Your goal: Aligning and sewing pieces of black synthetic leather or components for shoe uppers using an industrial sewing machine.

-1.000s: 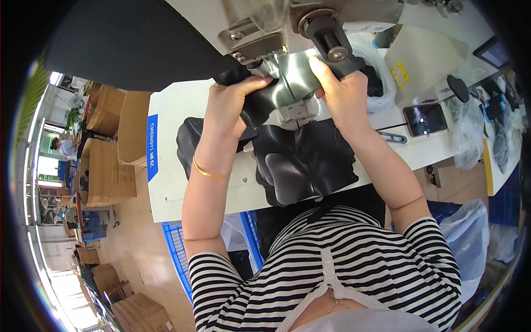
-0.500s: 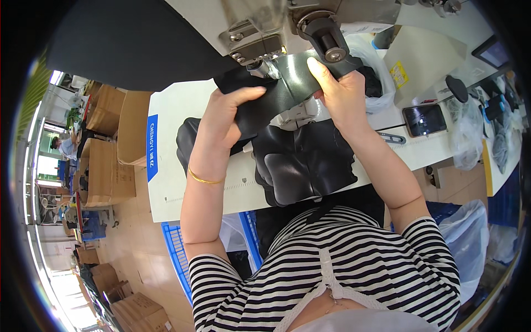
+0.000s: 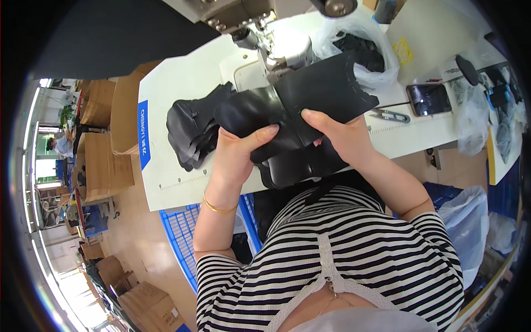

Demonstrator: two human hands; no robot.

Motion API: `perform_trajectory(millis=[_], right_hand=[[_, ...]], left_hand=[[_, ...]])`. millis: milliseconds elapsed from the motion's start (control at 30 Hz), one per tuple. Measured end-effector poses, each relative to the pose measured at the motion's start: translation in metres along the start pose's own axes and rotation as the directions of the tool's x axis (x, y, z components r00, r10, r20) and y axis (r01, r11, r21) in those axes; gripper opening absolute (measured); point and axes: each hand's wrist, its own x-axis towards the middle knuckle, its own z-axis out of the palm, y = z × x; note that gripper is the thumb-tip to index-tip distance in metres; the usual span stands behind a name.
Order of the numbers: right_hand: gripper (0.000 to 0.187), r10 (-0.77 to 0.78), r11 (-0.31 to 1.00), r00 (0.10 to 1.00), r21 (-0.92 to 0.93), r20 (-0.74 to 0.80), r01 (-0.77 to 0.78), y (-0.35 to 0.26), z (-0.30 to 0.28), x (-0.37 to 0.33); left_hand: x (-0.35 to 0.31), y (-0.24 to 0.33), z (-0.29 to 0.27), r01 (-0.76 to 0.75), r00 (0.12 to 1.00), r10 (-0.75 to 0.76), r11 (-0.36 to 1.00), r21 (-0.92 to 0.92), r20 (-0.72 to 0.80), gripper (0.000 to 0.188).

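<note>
Left hand (image 3: pixel 232 157): fingers mostly out of sight beneath the black piece (image 3: pixel 290 105).

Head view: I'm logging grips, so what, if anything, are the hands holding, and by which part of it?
The left hand and right hand hold one black leather-like panel by its near portion, on opposite sides of its seam.

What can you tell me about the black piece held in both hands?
The black piece looks like smooth, slightly shiny leather or imitation leather. A seam runs across its middle between a glossier, bulging left part and a flatter right part with a jagged outer edge. The left hand and right hand hold its near side, thumbs on top, in front of the sewing machine; whether it touches the machine is unclear.
</note>
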Motion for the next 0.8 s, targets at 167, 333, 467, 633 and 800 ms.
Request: perform_trajectory(millis=[167,333,467,633,800], right_hand=[[0.020,-0.074,0.997,0.996,-0.001,0.045,0.074,0.014,-0.001,-0.005],[0.021,-0.098,0.995,0.994,0.012,0.058,0.097,0.023,-0.001,-0.008],[0.021,-0.101,0.995,0.993,0.023,0.065,0.099,0.024,0.001,-0.011],[0.020,-0.090,0.996,0.994,0.017,0.069,0.089,0.025,0.002,-0.013],[0.020,-0.084,0.996,0.994,0.032,0.067,0.082,0.025,0.004,-0.014]], left_hand=[[-0.008,-0.011,0.010,0.095,0.994,-0.103,0.980,-0.172,-0.043,0.030],[-0.010,-0.017,0.016,0.146,0.981,-0.185,0.909,-0.390,-0.063,0.028],[-0.010,-0.016,0.020,0.091,0.990,-0.122,0.940,-0.329,-0.076,0.029],[-0.011,-0.012,0.026,-0.053,0.995,0.038,0.986,-0.160,-0.093,0.030],[-0.011,-0.013,0.023,-0.002,0.995,-0.022,0.974,-0.225,-0.101,0.031]])
